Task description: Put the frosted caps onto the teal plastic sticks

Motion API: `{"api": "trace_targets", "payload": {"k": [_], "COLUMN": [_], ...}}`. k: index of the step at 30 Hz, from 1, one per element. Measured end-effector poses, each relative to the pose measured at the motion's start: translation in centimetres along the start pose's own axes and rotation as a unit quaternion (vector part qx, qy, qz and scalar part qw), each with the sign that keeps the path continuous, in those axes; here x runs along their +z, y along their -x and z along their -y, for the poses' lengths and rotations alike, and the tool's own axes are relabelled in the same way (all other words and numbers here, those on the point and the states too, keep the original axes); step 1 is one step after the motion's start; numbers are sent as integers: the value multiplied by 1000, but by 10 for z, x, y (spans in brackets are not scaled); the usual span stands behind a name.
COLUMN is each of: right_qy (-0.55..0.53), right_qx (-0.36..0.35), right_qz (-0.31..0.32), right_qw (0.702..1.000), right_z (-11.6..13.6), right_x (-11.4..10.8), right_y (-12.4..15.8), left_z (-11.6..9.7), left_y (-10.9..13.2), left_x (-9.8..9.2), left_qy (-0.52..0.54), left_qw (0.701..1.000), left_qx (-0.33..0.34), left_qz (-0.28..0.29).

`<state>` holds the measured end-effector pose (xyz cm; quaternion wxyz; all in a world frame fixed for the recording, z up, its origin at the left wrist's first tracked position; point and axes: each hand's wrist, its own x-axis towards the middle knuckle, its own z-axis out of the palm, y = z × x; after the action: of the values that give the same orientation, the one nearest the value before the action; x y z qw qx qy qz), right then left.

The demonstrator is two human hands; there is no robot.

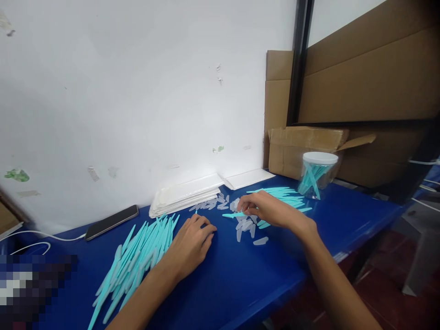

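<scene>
Two bare hands low on blue bench [240, 284], small parts all round.
Nearest, heap of teal sticks [137, 256]; just beside it, left grip [192, 243] curled, contents not discernible. Beyond, right grip [266, 208] pinching one teal stick [232, 214] over scattered clear caps [245, 225]. Farther right, lidded jar [316, 176] of sticks before cardboard box [295, 149].

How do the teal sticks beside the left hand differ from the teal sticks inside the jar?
The pile beside the left hand lies flat on the blue table; the sticks in the jar lean upright under a white lid. The pile holds many; the jar few. Both are slim and teal.
</scene>
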<state>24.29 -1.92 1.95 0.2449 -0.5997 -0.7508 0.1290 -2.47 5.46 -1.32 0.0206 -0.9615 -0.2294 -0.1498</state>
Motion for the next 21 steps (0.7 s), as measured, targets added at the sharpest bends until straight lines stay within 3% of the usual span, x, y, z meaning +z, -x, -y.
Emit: {"api": "trace_targets", "payload": {"k": [4, 9, 13, 21], "right_qy": [-5, 38, 51, 38], "right_qx": [-11, -7, -18, -63], "right_qz": [-12, -77, -81, -64], "right_qw": [1000, 996, 995, 995], "right_z": [1, 3, 7, 15], "right_x": [-3, -7, -9, -13], "right_y": [0, 1, 3, -1], "left_z": [4, 8, 9, 5], "left_y": [0, -1, -3, 0], "left_x": [2, 5, 4, -10], "left_qy": [-11, -27, -19, 127], "left_qw": [1000, 999, 998, 971], "left_qx": [-10, -28, -53, -106], "left_qz": [-3, -15, -39, -170]}}
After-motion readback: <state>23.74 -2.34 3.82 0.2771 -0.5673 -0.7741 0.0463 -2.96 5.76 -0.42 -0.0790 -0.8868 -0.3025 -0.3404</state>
